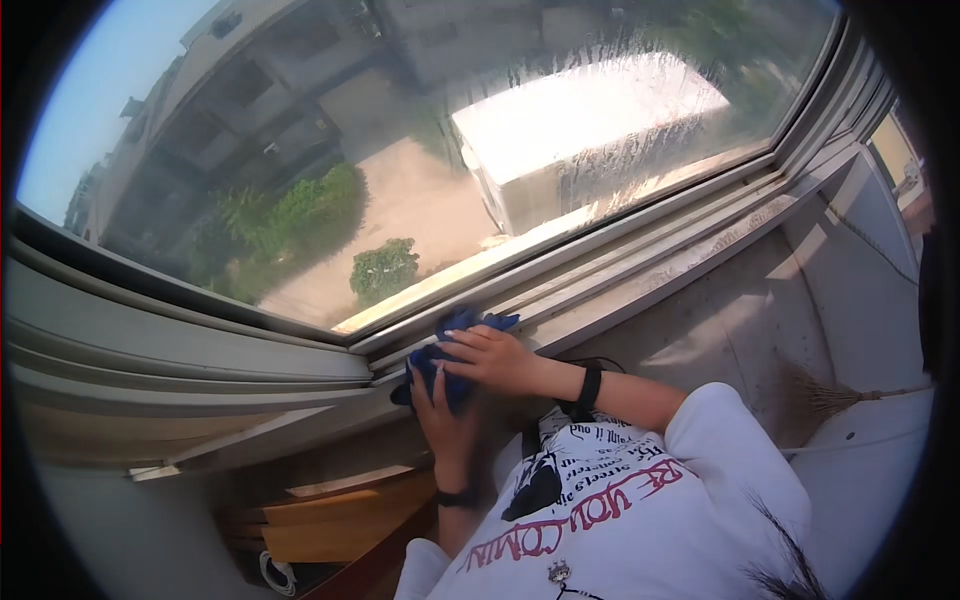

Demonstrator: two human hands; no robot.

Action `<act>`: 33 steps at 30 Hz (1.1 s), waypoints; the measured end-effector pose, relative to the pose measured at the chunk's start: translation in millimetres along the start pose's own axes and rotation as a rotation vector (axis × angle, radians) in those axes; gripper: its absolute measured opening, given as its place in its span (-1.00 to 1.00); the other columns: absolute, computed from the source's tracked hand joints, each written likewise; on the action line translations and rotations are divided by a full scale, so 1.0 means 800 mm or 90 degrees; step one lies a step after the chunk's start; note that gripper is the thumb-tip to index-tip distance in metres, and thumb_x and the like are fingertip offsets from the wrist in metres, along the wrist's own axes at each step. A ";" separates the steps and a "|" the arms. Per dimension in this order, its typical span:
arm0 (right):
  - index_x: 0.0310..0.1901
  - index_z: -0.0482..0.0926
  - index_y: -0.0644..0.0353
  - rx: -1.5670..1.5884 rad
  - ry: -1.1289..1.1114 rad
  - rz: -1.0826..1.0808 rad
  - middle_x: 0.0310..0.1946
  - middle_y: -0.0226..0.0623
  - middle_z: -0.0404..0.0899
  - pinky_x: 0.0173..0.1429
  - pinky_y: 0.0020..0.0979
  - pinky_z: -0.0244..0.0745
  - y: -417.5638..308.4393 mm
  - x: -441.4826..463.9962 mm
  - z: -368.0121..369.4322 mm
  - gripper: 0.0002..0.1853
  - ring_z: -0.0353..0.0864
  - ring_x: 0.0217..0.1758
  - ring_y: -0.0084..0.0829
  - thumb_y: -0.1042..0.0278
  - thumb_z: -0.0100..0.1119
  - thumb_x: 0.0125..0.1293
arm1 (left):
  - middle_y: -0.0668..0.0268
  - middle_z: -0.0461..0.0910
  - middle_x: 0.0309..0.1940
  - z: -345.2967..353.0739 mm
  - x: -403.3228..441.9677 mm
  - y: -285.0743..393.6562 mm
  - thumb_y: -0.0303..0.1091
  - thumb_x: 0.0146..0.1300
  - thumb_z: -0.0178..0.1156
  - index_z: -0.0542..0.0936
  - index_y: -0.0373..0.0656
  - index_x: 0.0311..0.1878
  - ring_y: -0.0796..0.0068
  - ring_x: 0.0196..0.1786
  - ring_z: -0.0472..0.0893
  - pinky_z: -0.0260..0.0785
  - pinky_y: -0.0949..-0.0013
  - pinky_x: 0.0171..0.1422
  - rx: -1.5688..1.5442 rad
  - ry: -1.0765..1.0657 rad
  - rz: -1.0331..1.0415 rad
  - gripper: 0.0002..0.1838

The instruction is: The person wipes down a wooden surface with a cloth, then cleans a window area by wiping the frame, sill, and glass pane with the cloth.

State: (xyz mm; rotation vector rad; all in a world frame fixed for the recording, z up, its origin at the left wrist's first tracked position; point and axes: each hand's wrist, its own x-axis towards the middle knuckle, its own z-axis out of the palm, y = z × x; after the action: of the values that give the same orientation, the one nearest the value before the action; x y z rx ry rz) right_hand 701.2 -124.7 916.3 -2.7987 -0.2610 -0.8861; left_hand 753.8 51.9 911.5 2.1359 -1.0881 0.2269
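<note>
Over the near edge of the windowsill, close to the lower corner of the window pane, I am clasping a bunched blue cloth between my left hand and right hand, both grips curling around it. Off to my right, a straw broom is resting.

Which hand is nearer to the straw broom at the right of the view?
Right. The right hand is on the blue cloth, to the left of the broom in this view; the left hand is on the same cloth, farther left.
</note>
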 end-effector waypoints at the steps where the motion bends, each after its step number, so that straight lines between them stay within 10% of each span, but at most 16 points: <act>1: 0.19 0.51 -0.07 -0.011 0.002 0.007 0.22 -0.34 0.46 0.32 -0.30 0.27 0.002 -0.005 -0.006 -0.48 0.39 0.32 -0.35 0.33 0.16 0.11 | -0.10 0.16 0.42 0.007 0.002 -0.001 -0.39 -0.04 0.45 0.35 -0.08 0.31 -0.20 0.42 0.23 0.18 -0.04 0.41 0.000 0.000 0.024 -0.22; 21: 0.03 0.56 -0.07 0.055 -0.013 0.132 0.38 -0.46 0.30 0.49 -0.25 0.01 0.060 -0.091 -0.073 -0.48 0.13 0.50 -0.40 0.50 0.26 -0.07 | -0.13 0.31 0.32 0.055 0.058 0.067 -0.53 -0.04 0.34 0.43 -0.12 0.30 -0.26 0.30 0.37 0.28 -0.07 0.33 0.009 -0.122 0.231 -0.28; 33: 0.11 0.54 -0.07 0.097 -0.014 0.221 0.41 -0.53 0.26 0.51 -0.23 0.00 0.201 -0.238 -0.213 -0.39 0.08 0.52 -0.40 0.58 0.21 -0.09 | -0.13 0.30 0.33 0.216 0.090 0.264 -0.57 -0.04 0.30 0.43 -0.14 0.30 -0.27 0.28 0.38 0.29 -0.07 0.32 0.006 -0.115 0.256 -0.29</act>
State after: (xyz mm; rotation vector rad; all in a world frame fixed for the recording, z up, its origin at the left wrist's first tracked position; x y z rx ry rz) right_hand 490.5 -340.8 920.8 -2.6016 0.1469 -0.7196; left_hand 611.3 -191.2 928.3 1.9558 -1.6231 0.2265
